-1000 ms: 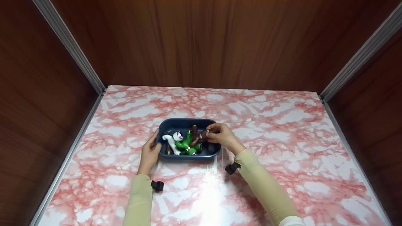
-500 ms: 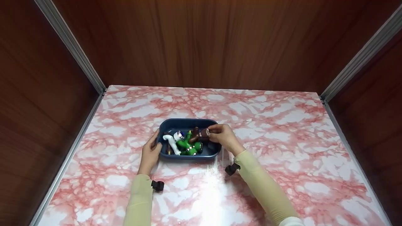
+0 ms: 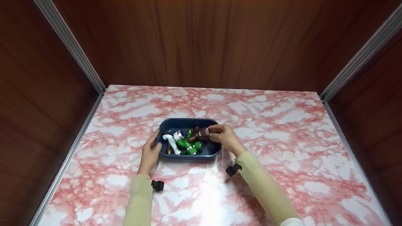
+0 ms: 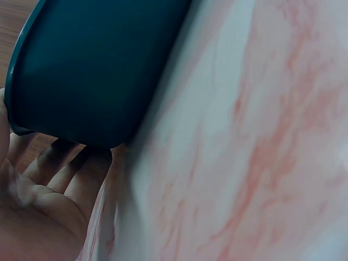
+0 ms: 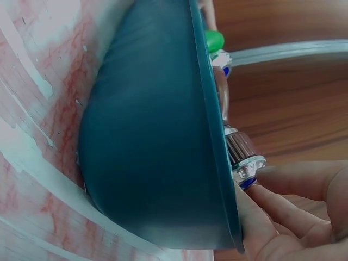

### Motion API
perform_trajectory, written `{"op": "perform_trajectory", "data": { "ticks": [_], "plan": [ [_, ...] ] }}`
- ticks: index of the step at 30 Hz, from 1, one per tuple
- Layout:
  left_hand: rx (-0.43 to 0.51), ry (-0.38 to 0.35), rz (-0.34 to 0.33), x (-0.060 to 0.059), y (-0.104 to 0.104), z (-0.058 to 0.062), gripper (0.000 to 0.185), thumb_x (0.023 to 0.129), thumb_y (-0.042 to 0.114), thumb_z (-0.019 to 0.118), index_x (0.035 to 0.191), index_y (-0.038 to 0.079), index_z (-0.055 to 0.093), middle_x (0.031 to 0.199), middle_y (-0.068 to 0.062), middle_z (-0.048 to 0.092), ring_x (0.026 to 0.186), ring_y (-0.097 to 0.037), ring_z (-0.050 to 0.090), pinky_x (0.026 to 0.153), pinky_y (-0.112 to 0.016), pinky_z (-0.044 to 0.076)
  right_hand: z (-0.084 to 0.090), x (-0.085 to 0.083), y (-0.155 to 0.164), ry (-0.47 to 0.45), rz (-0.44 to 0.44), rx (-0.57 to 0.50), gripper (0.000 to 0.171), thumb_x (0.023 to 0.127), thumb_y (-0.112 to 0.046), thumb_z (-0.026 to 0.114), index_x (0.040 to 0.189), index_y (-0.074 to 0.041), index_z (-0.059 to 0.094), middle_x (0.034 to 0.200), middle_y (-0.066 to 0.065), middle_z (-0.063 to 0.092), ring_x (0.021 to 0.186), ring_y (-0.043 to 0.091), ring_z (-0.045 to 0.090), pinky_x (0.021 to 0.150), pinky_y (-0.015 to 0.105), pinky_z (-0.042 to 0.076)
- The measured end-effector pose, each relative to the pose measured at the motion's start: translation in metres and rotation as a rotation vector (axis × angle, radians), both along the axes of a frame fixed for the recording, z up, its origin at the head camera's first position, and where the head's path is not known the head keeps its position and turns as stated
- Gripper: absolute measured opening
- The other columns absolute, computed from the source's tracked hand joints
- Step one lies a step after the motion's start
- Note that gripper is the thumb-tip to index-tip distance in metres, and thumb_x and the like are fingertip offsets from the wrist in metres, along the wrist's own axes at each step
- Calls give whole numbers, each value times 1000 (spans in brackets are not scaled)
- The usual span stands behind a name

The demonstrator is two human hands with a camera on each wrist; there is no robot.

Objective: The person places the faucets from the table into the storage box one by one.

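Bin (image 3: 185, 122), blue, table (image 3: 282, 141) centre. Left hand (image 3: 150, 152) at its 9 o'clock, fingers curled round the wall, steadying. Right hand (image 3: 223, 136) at 3 o'clock, fingertips pinching brown fitting (image 3: 198, 134) above green fittings (image 3: 187, 145) and white elbow (image 3: 171, 142) inside.

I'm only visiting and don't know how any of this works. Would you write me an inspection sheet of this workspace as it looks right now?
Surface: pink and white marbled tabletop, with glare near the front.
Job's things: dark blue tray holding a white fitting, green fittings and a brown fitting with a metal end.
Clutter: nothing seen outside the tray.
Hands: left hand holds the tray's left end, thumb on the rim; right hand pinches the brown fitting over the tray's right side.
Cables: nothing seen; a small black device sits on each wrist.
Surroundings: dark wood panels on three sides, metal strips at the corners.
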State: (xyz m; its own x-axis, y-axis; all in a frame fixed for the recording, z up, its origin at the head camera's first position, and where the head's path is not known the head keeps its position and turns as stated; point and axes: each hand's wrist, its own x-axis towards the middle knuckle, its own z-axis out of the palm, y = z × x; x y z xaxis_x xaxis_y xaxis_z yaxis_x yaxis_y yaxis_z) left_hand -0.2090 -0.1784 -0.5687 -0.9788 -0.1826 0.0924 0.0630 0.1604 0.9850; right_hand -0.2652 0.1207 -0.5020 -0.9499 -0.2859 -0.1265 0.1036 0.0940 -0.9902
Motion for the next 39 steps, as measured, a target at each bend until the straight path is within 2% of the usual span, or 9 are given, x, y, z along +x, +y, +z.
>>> {"op": "perform_trajectory", "data": {
  "ticks": [5,8,16,18,25,28,32,35,39],
  "plan": [
    [-6,-3,-11,0,-1,2,55,94,2,49,143,26,47,150,-3,36,135,-14,34,104,-32,37,-3,1,5,42,36,-36,37,86,10,58,123,12,58,119,24,61,97,21,60,82,24,50],
    [-4,-7,-19,1,0,6,55,94,2,49,144,24,46,150,-5,35,135,-15,34,104,-34,37,-3,3,7,57,56,-81,40,87,10,58,127,12,55,125,25,57,109,28,57,85,25,49],
    [-26,12,-40,12,6,34,53,92,-3,47,145,7,43,149,-16,34,137,-28,31,105,-42,36,-4,7,16,37,100,-208,46,87,14,57,132,13,47,132,28,50,127,45,39,93,34,49],
    [-24,10,-41,11,6,33,53,92,-3,47,145,6,42,150,-17,34,137,-28,30,105,-42,36,-6,8,18,31,109,-230,47,87,14,58,132,13,47,132,28,50,127,46,39,94,36,48],
    [-14,-10,-12,0,1,4,55,93,1,48,144,21,46,151,-7,35,137,-18,32,106,-35,36,-6,12,24,25,122,-277,47,87,15,56,132,14,45,130,29,51,127,47,39,100,44,43],
    [-15,-8,-3,-1,1,0,55,94,1,49,144,24,47,150,-4,36,136,-16,33,105,-34,37,-5,14,28,21,127,-288,46,88,13,56,133,14,45,133,33,46,127,46,39,101,45,42],
    [6,-24,-18,3,2,9,55,94,0,49,144,22,46,150,-4,36,135,-17,34,105,-33,37,-5,16,32,32,112,-269,43,89,10,58,131,10,50,133,34,46,126,44,42,98,39,45],
    [1,-52,-36,9,4,24,55,94,-1,49,146,18,44,151,-8,33,135,-20,34,105,-34,37,-5,18,36,37,103,-257,43,89,7,60,131,9,50,133,34,46,125,43,43,97,36,46],
    [-20,-55,-45,8,1,18,55,95,2,49,147,20,42,152,-8,31,137,-22,32,106,-37,36,-4,22,42,39,93,-256,44,89,3,62,131,7,51,133,34,45,127,44,41,98,36,45]
  ]
}}
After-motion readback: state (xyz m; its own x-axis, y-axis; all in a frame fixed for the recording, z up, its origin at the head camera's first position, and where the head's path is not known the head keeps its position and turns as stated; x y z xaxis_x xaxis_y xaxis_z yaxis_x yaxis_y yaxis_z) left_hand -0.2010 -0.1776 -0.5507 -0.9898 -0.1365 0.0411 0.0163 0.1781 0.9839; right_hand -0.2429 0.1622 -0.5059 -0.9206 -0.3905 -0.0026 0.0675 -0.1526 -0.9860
